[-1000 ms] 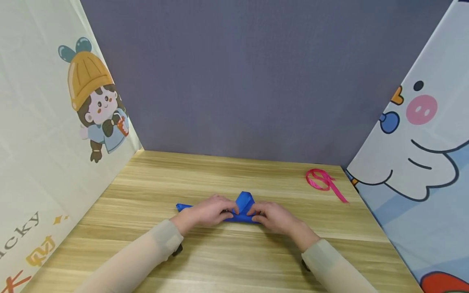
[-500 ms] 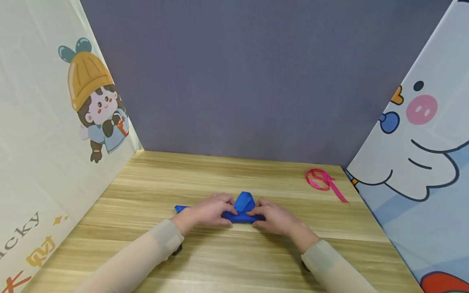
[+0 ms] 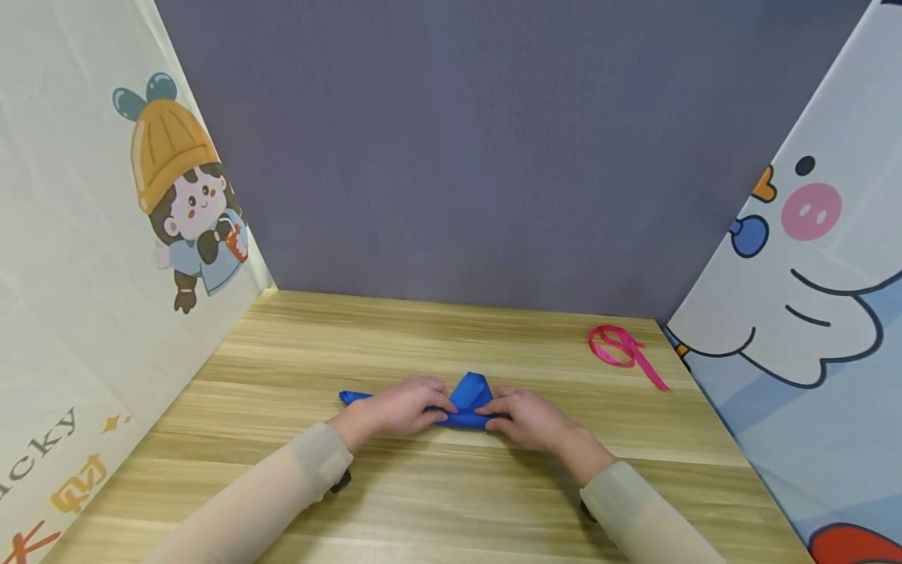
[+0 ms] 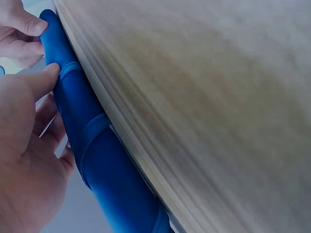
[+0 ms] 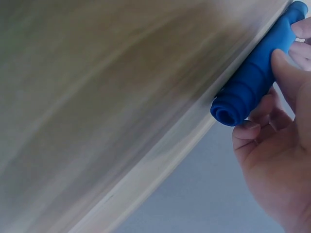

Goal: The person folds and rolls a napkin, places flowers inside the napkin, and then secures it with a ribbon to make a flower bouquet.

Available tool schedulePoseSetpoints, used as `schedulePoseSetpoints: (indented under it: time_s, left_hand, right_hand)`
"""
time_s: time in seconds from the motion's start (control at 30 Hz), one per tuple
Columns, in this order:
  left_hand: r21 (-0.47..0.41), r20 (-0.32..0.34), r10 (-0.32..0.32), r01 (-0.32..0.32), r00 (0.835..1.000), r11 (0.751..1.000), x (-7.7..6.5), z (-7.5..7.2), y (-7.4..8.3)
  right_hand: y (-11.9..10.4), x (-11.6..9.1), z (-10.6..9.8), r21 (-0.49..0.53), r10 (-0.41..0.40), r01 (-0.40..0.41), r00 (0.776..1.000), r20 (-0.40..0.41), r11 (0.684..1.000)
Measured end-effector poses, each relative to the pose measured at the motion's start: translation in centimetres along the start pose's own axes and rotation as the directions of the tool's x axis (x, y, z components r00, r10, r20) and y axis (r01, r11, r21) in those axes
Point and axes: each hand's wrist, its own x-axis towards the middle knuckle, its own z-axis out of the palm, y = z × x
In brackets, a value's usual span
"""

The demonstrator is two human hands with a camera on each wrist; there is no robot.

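Observation:
A blue cloth (image 3: 467, 421) lies rolled into a long tube on the wooden table, with a loose pointed flap (image 3: 470, 391) sticking out on its far side. The left hand (image 3: 405, 406) pinches the middle of the roll between thumb and fingers. A short way to its right, the right hand (image 3: 532, 421) grips the roll near its right end. In the right wrist view the spiral end of the roll (image 5: 227, 114) shows beside the right hand (image 5: 279, 155). Wrapped layers of the roll (image 4: 99, 145) run past the left hand (image 4: 29, 150) in the left wrist view.
A pink ribbon (image 3: 613, 346) lies loosely coiled at the back right of the table (image 3: 437, 493). A grey panel (image 3: 458, 157) stands behind, and printed cloth walls (image 3: 70, 235) close off both sides.
The thumbs and fingers shift slightly along and around the roll, dipping nearer and then back. The flap's tip sits slightly lower. Both hands stay in nearly the same place, and the ribbon is unmoved.

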Motion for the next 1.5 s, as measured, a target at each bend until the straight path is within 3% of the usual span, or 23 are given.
schedulePoseSetpoints:
  time_s: [0.27,0.47,0.57,0.7,0.83,1.07,1.5]
  left_hand:
    - [-0.067,-0.002,-0.003,0.003,1.0,0.998,0.1,0.3,-0.3]
    - [-0.132,-0.006,-0.025,0.024,1.0,0.991,0.3,0.3,-0.3]
    - [-0.107,-0.022,-0.001,-0.001,1.0,0.994,0.4,0.2,-0.1]
    - [-0.05,-0.029,0.005,-0.007,1.0,0.999,0.4,0.1,0.1]
    - [-0.019,-0.009,-0.019,0.019,1.0,1.0,0.3,0.0,0.3]
    - [0.01,0.033,-0.077,0.077,0.996,0.997,0.1,0.1,0.5]
    - [-0.009,-0.001,0.025,-0.025,1.0,1.0,0.7,0.2,0.3]
  right_hand:
    - [0.0,0.0,0.0,-0.02,-0.026,0.025,0.999,-0.019,0.999]
    - [-0.3,0.2,0.1,0.054,0.045,-0.044,0.999,-0.019,0.998]
    - [-0.2,0.2,0.2,0.073,0.055,-0.053,0.998,-0.03,0.996]
    - [-0.1,0.1,0.3,0.007,0.003,-0.002,0.998,-0.069,1.0]
    - [-0.2,-0.1,0.5,-0.085,-0.034,0.026,0.995,-0.09,0.996]
    - [-0.9,-0.3,0.5,-0.076,0.018,-0.021,0.999,-0.036,0.997]
    - [-0.4,-0.5,0.5,-0.006,-0.02,0.02,1.0,-0.016,1.0]
